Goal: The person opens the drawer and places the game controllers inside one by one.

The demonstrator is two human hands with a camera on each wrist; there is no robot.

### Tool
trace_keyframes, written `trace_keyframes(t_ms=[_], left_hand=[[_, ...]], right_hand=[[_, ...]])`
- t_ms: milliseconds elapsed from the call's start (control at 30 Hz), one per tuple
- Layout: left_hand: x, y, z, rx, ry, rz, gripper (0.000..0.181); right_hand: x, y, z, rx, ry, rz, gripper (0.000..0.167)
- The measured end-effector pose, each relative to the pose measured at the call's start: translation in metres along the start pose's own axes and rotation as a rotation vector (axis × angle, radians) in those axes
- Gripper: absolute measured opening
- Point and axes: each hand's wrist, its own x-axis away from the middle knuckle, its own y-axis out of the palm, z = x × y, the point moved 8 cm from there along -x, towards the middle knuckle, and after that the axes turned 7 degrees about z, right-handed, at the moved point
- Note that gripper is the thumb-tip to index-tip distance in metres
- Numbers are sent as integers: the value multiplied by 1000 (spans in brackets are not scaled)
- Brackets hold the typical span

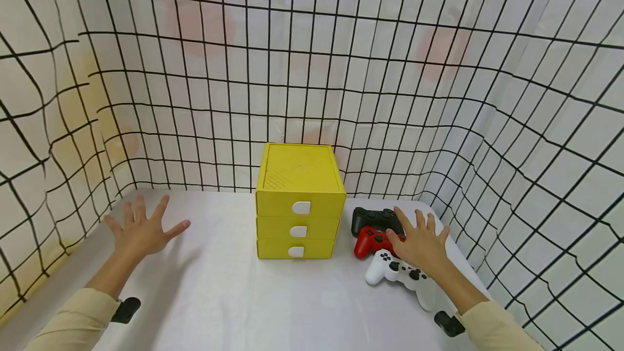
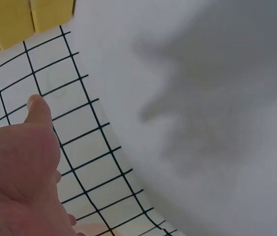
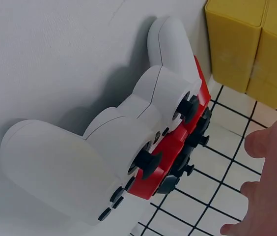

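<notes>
My left hand [image 1: 141, 233] is held above the white tabletop on the left, its fingers spread and nothing in its grasp; its shadow falls on the surface. Over on the right, my right hand [image 1: 420, 242] hovers with spread fingers above three game controllers. The black controller [image 1: 372, 220] lies at the back, the red controller [image 1: 369, 241] in the middle and the white controller [image 1: 402, 274] in front. The hand partly covers the red and white ones in the head view. In the right wrist view the white controller [image 3: 124, 132] is nearest, apart from the fingers.
A yellow three-drawer box [image 1: 300, 205] with white handle tabs stands at the middle back, drawers closed. Black wire grid [image 1: 312, 88] walls in the back and both sides, with pale sheeting behind it. The white tabletop [image 1: 234, 302] spreads out in front.
</notes>
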Motion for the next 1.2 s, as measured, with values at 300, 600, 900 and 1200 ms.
trace_keyframes(t_ms=[300,600,900,1200], left_hand=[[-6,1,7,12,9,-39,107],[-19,-17,52,37,51,-94,103],[-29,-39,106,75,103,-129,102],[-29,-41,160,277,208,-245,91]], right_hand=[[0,-9,-14,-40,-45,29,72],[-12,-23,-42,-32,-65,31,72],[-15,-51,-84,-75,-117,20,68],[0,-92,-134,-302,-222,45,67]])
